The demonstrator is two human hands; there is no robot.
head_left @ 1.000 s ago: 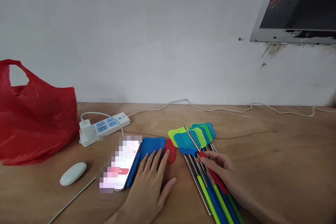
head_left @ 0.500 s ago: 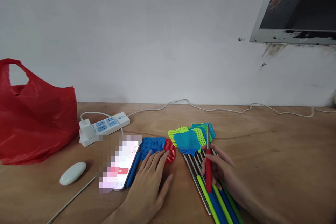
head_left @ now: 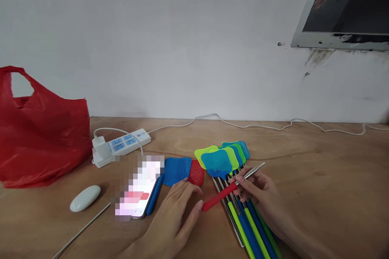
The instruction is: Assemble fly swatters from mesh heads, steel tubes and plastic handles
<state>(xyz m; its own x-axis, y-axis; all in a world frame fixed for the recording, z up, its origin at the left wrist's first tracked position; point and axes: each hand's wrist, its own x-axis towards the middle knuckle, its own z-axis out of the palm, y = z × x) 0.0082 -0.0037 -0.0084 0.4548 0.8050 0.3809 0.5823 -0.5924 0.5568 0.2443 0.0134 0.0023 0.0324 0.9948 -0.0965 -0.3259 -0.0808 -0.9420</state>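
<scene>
My right hand (head_left: 257, 188) pinches a red telescopic handle (head_left: 220, 196) near where its short metal rod begins. The handle slants, its red end pointing down and left toward my other hand. My left hand (head_left: 173, 214) has its fingers apart, with the thumb tip right by that red end; whether they touch I cannot tell. Just beyond its fingertips lie a blue fly swatter head (head_left: 177, 171) and a red fly swatter head (head_left: 197, 173). Under and beside my right hand is a fan of several fly swatters (head_left: 217, 162) with blue, green and yellow-green mesh heads, metal rods and coloured grips.
A lit phone (head_left: 144, 190) lies left of my left hand, with a blue handle (head_left: 154, 195) along its edge. Further left are a white mouse (head_left: 85, 198), a power strip (head_left: 121, 145) with a plug, and a red plastic bag (head_left: 45, 137). A white cable (head_left: 249, 127) runs along the wall.
My right hand has tipped the red handle from upright to slanted, its red end now toward my left hand. The left hand's fingers have drawn in, with the thumb near that end.
</scene>
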